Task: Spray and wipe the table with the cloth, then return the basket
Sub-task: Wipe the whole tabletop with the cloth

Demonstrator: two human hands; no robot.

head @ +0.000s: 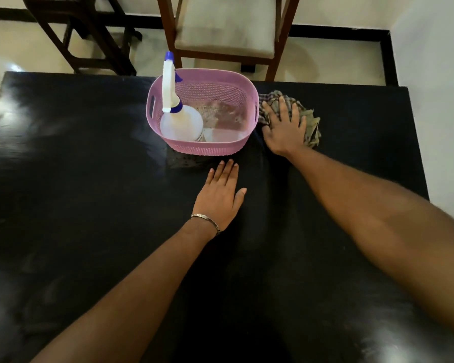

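A pink plastic basket [244,100] stands on the black table [76,192] near its far edge. Inside it a white spray bottle [180,121] with a blue nozzle stands upright at the left. Right of the basket lies a crumpled checked cloth [312,124]. My right hand [285,129] presses flat on the cloth with fingers spread. My left hand [220,195] rests flat on the table just in front of the basket, fingers straight, holding nothing. A thin bracelet sits on my left wrist.
Two wooden chairs stand beyond the far edge: a cushioned one [226,30] behind the basket, a darker one [84,35] to its left. A white wall [435,74] runs along the table's right side. Light glare streaks the tabletop.
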